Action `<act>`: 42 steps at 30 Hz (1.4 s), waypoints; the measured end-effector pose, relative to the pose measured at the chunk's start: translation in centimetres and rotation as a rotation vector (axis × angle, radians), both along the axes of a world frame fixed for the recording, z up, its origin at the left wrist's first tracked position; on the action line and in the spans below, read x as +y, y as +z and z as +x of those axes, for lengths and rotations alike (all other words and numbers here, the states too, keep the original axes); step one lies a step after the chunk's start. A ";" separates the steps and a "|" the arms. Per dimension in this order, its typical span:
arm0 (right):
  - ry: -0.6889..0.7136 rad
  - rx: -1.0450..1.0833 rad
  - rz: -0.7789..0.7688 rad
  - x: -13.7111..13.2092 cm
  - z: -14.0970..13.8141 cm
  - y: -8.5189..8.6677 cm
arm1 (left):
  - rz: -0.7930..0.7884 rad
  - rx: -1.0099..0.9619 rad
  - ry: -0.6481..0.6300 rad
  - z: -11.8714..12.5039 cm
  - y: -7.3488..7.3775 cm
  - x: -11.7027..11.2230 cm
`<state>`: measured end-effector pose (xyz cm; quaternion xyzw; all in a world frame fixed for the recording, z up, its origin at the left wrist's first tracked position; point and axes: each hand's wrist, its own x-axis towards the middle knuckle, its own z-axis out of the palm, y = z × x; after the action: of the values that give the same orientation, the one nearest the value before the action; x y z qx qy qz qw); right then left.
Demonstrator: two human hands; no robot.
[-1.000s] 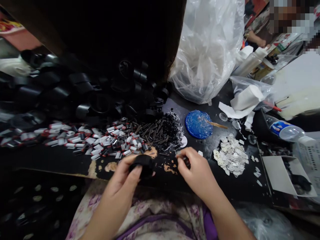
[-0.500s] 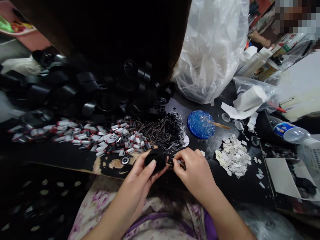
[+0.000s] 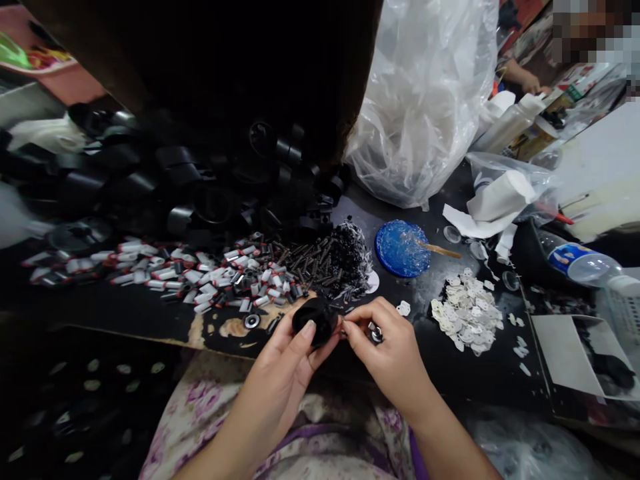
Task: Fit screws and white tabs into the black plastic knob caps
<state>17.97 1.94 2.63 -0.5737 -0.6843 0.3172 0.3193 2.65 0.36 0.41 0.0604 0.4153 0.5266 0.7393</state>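
Note:
My left hand (image 3: 293, 353) is wrapped round a black round plastic part (image 3: 316, 320), thumb across its near face. At that part's right side, my right hand (image 3: 383, 340) pinches with thumb and forefinger; whatever is between the fingertips is too small to make out. A small shiny metal-and-black piece (image 3: 375, 333) shows by the curled fingers of the right hand. Just beyond the hands lie a heap of dark springs (image 3: 313, 263) and a pile of white-and-grey small cylinders with red rims (image 3: 200, 277). One small ring-shaped piece (image 3: 251, 321) rests left of my left hand.
Black plastic parts (image 3: 180, 167) are heaped at the back left. A blue lid with paste (image 3: 400, 250) holds a wooden stick (image 3: 440, 251). Right of it sit thin white plates (image 3: 467, 313), a clear plastic bag (image 3: 420, 120) and a bottle (image 3: 585, 263). Another person's hand (image 3: 530, 81) shows far right.
Both hands have shifted slightly, the left a little to the right with the black part. The right hand has turned, so the shiny piece by its fingers now shows.

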 end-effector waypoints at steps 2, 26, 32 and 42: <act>-0.012 0.011 0.014 -0.1 -0.1 0.2 | 0.011 0.009 -0.005 -0.2 0.1 0.0; 0.143 -0.338 0.272 -0.8 -0.7 0.3 | 0.195 0.313 -0.343 -1.4 -1.2 -0.3; 0.106 -0.331 0.179 -1.8 -0.6 -0.5 | 0.173 0.339 -0.448 -2.0 -2.4 0.1; -0.248 -0.502 -0.107 0.4 7.6 -0.8 | -0.023 0.192 -0.281 -0.7 -0.9 0.1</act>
<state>25.54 2.36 1.81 -0.7296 -0.6489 0.1594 0.1455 1.93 0.42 -0.53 0.1594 0.4775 0.4049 0.7633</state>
